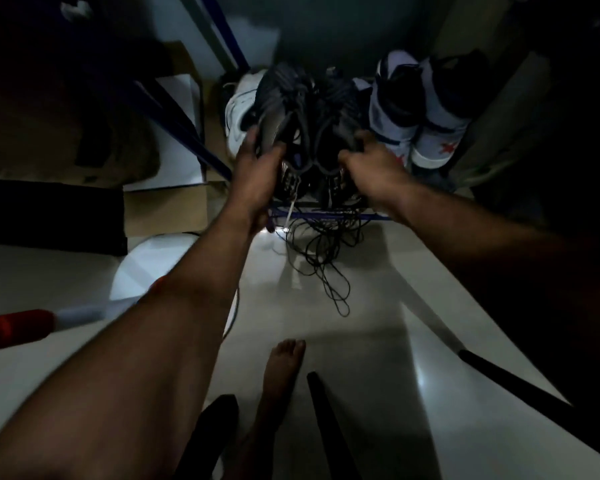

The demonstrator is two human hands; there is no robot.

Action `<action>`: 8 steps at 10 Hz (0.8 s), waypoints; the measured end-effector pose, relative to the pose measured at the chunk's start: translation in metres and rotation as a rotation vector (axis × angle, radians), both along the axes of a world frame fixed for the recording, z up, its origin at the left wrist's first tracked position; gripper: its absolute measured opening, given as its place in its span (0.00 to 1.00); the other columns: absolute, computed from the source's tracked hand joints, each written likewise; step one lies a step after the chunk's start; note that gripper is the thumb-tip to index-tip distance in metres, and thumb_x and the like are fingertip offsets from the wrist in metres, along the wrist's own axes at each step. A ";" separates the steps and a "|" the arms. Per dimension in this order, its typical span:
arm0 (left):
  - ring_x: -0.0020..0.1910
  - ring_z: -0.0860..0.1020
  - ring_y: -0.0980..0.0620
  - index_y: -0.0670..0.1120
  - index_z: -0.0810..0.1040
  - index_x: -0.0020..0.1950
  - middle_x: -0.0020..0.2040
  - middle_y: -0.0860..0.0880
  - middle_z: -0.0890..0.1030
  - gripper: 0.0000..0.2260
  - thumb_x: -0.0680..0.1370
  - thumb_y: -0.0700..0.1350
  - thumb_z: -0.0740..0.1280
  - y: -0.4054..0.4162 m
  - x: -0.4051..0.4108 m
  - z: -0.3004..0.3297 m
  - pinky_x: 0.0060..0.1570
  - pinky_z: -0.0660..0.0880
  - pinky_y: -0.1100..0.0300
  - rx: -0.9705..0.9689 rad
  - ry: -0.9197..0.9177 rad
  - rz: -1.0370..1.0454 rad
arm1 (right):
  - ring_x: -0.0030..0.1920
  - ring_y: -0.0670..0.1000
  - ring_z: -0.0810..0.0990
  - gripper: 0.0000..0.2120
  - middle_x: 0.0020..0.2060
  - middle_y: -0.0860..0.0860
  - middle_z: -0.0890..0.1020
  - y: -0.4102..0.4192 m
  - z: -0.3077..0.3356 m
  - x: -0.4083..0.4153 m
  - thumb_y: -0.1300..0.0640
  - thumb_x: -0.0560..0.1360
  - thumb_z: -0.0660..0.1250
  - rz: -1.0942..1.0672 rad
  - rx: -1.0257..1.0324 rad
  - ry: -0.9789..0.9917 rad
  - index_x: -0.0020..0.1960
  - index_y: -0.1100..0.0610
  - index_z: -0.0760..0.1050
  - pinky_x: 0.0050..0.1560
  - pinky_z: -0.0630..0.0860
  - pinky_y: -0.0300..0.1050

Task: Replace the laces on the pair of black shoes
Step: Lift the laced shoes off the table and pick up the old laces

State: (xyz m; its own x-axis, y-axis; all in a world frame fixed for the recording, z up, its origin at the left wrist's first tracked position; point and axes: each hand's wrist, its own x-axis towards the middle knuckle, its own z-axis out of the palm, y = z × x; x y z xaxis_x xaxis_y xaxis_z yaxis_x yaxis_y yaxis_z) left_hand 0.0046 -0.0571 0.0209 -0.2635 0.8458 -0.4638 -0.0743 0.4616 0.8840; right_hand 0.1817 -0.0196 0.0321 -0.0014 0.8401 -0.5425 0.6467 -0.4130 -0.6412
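Observation:
Two black shoes sit side by side on a low blue-railed rack, toes pointing away from me. My left hand (257,168) grips the heel collar of the left black shoe (281,98), thumb inside the opening. The right black shoe (336,105) is held at its heel collar by my right hand (371,168). A tangle of thin black laces (326,251) hangs from the rack's front onto the pale floor. One white lace (289,213) dangles beside them. The scene is dim and blurred.
White sneakers with red marks (430,109) stand right of the black pair, and a white shoe (238,109) lies on the left. Cardboard boxes (167,209) sit left of the rack. A red-and-white object (18,327) lies on the floor. My bare foot (284,362) is below.

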 end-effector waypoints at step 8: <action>0.65 0.76 0.36 0.36 0.74 0.69 0.65 0.34 0.78 0.21 0.82 0.48 0.55 0.109 0.015 -0.085 0.62 0.70 0.50 -0.039 0.733 -0.299 | 0.70 0.64 0.71 0.22 0.70 0.65 0.72 0.088 -0.047 -0.015 0.51 0.85 0.55 0.456 0.159 -0.471 0.72 0.64 0.69 0.67 0.69 0.53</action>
State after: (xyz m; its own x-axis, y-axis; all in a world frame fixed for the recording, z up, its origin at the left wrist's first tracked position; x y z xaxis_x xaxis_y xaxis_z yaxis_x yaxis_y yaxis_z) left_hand 0.0196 0.0521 -0.0640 -0.2775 0.9157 -0.2909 0.6524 0.4018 0.6425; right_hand 0.1663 0.0681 -0.0145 -0.1682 0.8814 -0.4415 0.9595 0.0437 -0.2783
